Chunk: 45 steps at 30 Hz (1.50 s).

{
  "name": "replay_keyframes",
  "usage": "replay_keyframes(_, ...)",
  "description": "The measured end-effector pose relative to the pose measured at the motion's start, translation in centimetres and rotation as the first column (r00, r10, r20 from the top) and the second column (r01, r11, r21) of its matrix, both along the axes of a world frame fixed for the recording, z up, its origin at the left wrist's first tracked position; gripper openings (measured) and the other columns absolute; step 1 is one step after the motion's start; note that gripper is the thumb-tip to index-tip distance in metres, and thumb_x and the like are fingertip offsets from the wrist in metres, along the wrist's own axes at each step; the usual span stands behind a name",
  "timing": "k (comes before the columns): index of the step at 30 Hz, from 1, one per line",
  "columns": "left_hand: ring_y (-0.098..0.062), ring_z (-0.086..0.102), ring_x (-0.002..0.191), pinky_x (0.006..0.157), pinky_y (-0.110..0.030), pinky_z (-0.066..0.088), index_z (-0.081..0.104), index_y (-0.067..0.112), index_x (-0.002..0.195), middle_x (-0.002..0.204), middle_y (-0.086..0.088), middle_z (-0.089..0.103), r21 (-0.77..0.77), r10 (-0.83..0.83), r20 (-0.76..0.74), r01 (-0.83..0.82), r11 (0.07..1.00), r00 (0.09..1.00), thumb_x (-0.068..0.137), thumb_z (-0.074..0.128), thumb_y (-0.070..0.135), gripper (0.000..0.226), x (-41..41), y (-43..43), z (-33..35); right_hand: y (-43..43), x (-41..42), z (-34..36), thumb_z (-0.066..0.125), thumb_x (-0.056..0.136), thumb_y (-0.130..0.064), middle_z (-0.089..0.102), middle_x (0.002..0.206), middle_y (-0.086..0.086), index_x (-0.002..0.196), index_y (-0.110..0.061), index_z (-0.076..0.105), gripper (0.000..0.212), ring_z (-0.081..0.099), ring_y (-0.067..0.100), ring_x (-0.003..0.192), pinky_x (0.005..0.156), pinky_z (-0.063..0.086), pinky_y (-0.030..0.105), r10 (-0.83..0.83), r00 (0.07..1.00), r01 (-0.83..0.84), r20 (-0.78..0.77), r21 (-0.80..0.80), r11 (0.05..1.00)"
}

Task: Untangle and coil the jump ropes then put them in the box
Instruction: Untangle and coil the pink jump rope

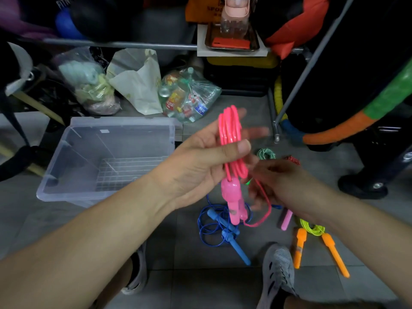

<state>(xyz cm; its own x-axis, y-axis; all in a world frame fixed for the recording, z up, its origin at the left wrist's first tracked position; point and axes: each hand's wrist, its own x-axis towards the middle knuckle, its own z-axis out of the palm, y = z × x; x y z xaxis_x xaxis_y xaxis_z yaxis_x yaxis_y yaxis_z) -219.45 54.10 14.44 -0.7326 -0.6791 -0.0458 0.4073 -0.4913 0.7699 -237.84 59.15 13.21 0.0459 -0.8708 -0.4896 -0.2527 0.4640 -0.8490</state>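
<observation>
Left hand (200, 161) grips pink rope (229, 130); right hand (281, 186) seemingly pinches it.

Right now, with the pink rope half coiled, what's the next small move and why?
Probably the right hand winds the loose loop onto the coil. The left hand pins the coil under its thumb, but that loop hangs slack below the handle, so it isn't ready for the box.

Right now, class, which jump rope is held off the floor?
The pink rope, coiled in the left hand. The blue rope, the yellow rope and the rest lie on the floor.
</observation>
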Motion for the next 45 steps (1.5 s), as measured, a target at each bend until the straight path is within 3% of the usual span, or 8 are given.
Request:
replay_keyframes(6,-0.024,0.072,0.095,0.098,-0.036,0.053,0.054,0.024,0.127,0.147,-0.005,0.051,-0.125,0.331,0.129,-0.316,0.941,0.935,0.080,0.064,0.000,0.054,0.4,-1.5,0.5,1.3,0.8,0.7,0.055,0.098,-0.014,0.068,0.071,0.011,0.088,-0.006,0.061,0.014,0.070,0.024,0.064,0.048,0.047,0.020,0.300,0.953,-0.294,-0.034,0.126,0.948)
replay_keyframes(9,-0.064,0.058,0.098,0.092,-0.061,0.051,0.055,0.033,0.126,0.124,-0.001,0.056,-0.338,0.340,0.261,-0.245,0.909,0.903,0.080,0.079,0.010,0.057,1.1,-2.1,-0.1,1.6,0.3,2.2,0.059,0.096,-0.013,0.070,0.070,0.010,0.083,-0.003,0.063,0.017,0.068,0.015,0.065,0.054,0.047,0.015,0.476,0.880,-0.475,0.008,0.084,0.876)
replay_keyframes(11,-0.059,0.055,0.104,0.091,-0.048,0.056,0.053,0.026,0.126,0.115,-0.005,0.052,-0.422,0.291,0.339,-0.132,0.897,0.895,0.086,0.074,0.007,0.049,1.2,-1.7,-0.3,1.6,-0.4,3.3,0.064,0.093,-0.016,0.070,0.069,0.013,0.078,-0.008,0.066,0.017,0.067,0.018,0.067,0.062,0.050,0.021,0.526,0.849,-0.525,0.038,-0.035,0.850)
replay_keyframes(13,-0.033,0.060,0.111,0.088,-0.025,0.056,0.053,0.018,0.127,0.124,-0.008,0.057,-0.408,0.199,0.415,-0.014,0.913,0.888,0.088,0.070,0.003,0.045,1.0,-1.0,-0.5,1.2,-1.3,4.1,0.065,0.086,-0.017,0.065,0.063,0.015,0.074,-0.014,0.067,0.013,0.064,0.020,0.060,0.065,0.053,0.028,0.454,0.884,-0.434,0.113,-0.160,0.886)
replay_keyframes(18,-0.024,0.069,0.109,0.100,-0.037,0.053,0.053,0.015,0.131,0.126,-0.011,0.067,-0.289,-0.119,0.556,0.326,0.900,0.822,0.083,0.075,0.000,0.055,0.6,0.8,-0.8,-0.6,-3.0,4.8,0.062,0.080,-0.015,0.053,0.053,0.006,0.066,-0.013,0.065,0.014,0.047,0.017,0.046,0.052,0.049,0.027,0.038,0.959,0.056,0.282,-0.319,0.946)
replay_keyframes(23,-0.032,0.068,0.109,0.094,-0.036,0.053,0.055,0.010,0.122,0.121,-0.019,0.067,-0.265,-0.259,0.461,0.410,0.873,0.849,0.081,0.069,-0.016,0.051,0.5,1.6,-0.5,-2.1,-3.9,3.1,0.061,0.091,-0.020,0.050,0.058,0.002,0.076,-0.013,0.066,0.017,0.039,0.014,0.050,0.046,0.042,0.019,-0.228,0.963,0.262,0.141,-0.322,0.910)
replay_keyframes(33,-0.025,0.071,0.091,0.115,-0.067,0.023,0.038,0.008,0.147,0.110,-0.013,0.070,-0.007,-0.247,-0.001,0.247,0.969,0.969,0.081,0.074,0.005,0.075,0.5,-0.1,0.1,-1.1,-2.6,0.0,0.056,0.088,-0.044,0.061,0.073,0.020,0.089,-0.001,0.069,0.044,0.056,0.034,0.065,0.064,0.046,0.048,-0.035,0.999,0.033,-0.009,-0.128,0.991)
replay_keyframes(45,-0.016,0.051,0.066,0.106,-0.055,0.043,0.041,-0.001,0.145,0.072,-0.002,0.049,0.183,-0.182,-0.087,0.196,0.963,0.979,0.094,0.055,0.026,0.059,0.8,-0.3,0.0,-1.0,-1.8,-0.4,0.051,0.097,-0.046,0.070,0.080,0.027,0.087,-0.002,0.070,0.049,0.063,0.028,0.060,0.068,0.056,0.039,-0.029,0.994,0.025,-0.103,-0.045,0.999)
